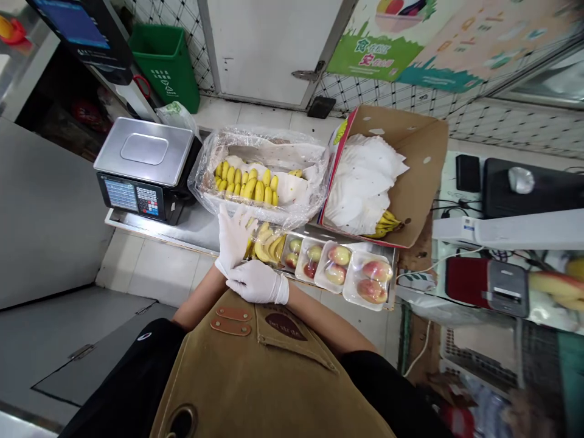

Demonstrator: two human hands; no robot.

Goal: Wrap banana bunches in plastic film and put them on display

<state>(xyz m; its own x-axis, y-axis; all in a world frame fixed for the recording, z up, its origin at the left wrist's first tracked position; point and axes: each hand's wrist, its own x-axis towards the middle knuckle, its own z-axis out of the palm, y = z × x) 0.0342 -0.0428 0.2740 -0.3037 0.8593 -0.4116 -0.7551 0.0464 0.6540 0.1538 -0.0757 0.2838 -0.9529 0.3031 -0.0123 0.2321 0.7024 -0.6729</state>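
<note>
Left grip, white-gloved hand: fingers spread wide, holding nothing. Right grip, white-gloved hand: flat, fingers together across the left wrist, any hold impossible to tell. Just ahead, loose yellow bananas on a long steel tray; to the right, red-blushed apples in film-wrapped white foam trays. Farther ahead, a clear plastic bag lines a banana box. Left, a grey digital scale stands on the steel worktop. Tray's near edge borders tiled floor.

Steel counter under a price scale, plastic-lined banana crate, cardboard box and wrapped apple trays
</note>
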